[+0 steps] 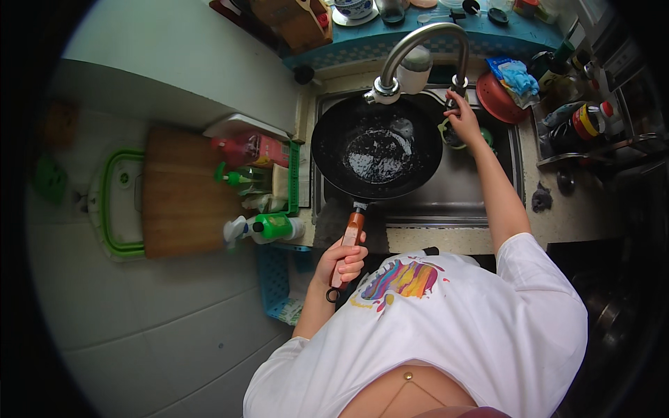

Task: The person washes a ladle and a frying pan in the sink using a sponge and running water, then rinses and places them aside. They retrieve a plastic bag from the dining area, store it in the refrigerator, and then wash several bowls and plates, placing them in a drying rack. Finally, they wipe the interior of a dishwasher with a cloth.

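My left hand (342, 264) grips the reddish-brown wooden handle (353, 230) of a black wok (334, 141). The wok lies over the left part of a stainless steel sink (460, 193), and its bottom shines wet. Above its far rim hangs the spout end of a curved metal faucet (418, 32); a stream of water cannot be made out. At the faucet's base, my right hand (464, 123) has its fingers on the dark handle (453, 100). Just below that hand, a pale green-rimmed item (448, 133) in the sink is partly hidden.
A red plastic basin (496, 99) with a blue packet and cloth stands right of the faucet. Bottles crowd a rack (580, 154) at the right. To the left are a green basket (293, 177), a green spray bottle (274, 226) and a wooden cutting board (183, 193).
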Motion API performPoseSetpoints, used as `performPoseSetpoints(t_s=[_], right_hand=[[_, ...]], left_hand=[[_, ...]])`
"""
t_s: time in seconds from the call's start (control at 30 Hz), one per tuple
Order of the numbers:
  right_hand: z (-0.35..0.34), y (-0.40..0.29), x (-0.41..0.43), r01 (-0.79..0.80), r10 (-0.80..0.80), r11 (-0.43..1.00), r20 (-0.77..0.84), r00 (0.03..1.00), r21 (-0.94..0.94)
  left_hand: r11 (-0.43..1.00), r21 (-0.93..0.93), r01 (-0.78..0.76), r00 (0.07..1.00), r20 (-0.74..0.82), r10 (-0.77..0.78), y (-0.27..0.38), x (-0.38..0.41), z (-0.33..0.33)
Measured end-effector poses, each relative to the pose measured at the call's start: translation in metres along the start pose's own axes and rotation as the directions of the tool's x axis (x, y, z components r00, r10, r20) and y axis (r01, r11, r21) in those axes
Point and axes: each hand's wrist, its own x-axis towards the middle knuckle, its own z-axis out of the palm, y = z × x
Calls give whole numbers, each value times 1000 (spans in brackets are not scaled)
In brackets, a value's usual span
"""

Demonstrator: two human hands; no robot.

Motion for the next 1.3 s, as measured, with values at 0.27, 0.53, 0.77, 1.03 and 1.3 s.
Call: performPoseSetpoints(t_s=[0.27, 0.53, 0.77, 1.03, 1.3], right_hand=[[3, -17, -38, -68, 67, 998, -251, 966, 5], [-13, -20, -18, -53, 42, 996, -148, 988, -72], [-14, 3, -7, -116, 121, 973, 16, 992, -199], [0, -21, -35, -182, 161, 975, -165, 973, -123], [-24, -82, -78, -523, 512, 837, -107, 853, -161]], left_hand=[[984, -162, 77, 993, 102, -61, 5, 0, -11], [950, -266, 164, 980, 152, -127, 1, 0, -5], [901, -379, 212, 970, 195, -147, -6, -3, -4], [868, -423, 259, 957, 236, -171, -11, -9, -14], [883, -315, 347, 917, 313, -249, -6, 1, -54]])
